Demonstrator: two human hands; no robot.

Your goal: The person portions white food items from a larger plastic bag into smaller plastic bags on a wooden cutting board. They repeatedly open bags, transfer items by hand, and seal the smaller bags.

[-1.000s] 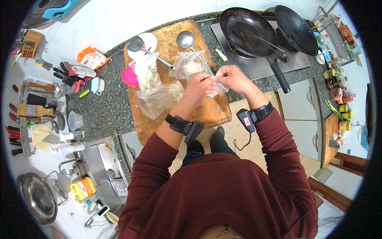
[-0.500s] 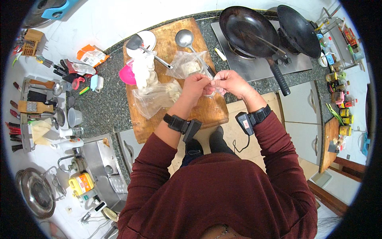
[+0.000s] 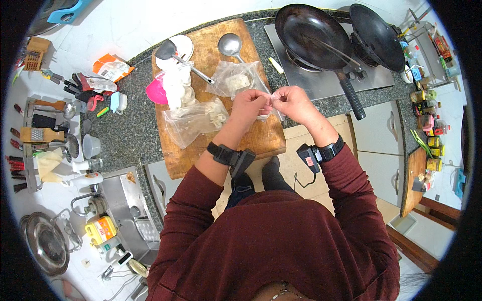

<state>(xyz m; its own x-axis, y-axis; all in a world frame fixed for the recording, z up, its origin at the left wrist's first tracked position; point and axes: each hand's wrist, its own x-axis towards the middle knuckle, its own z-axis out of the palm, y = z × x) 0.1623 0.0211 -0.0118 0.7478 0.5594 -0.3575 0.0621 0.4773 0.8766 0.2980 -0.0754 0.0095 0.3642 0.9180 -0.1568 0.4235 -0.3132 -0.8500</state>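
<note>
My left hand (image 3: pixel 251 106) and my right hand (image 3: pixel 294 104) meet near the right side of the wooden cutting board (image 3: pixel 231 150). Fingertips of both pinch the edge of a clear plastic bag (image 3: pixel 253 73). Inside that bag lies a pale, whitish lump (image 3: pixel 238 83). Left of it, a second clear bag (image 3: pixel 186 129) holds pale pieces that I cannot identify. A ladle (image 3: pixel 230 44) rests beyond my hands, its handle partly hidden by the bag. Near it a black-headed turner (image 3: pixel 165 50) lies across a white plate (image 3: pixel 185 46).
A pink bowl (image 3: pixel 156 92) and a crumpled white plastic bag (image 3: pixel 178 85) are at the board's left. A black wok (image 3: pixel 314 37) sits on the stove at the right, its handle (image 3: pixel 353 98) jutting toward me. The sink (image 3: pixel 128 208) is at lower left.
My right hand has risen a little and its wrist has shifted slightly right. The bag's film is spread higher and now covers more of the ladle's handle.
</note>
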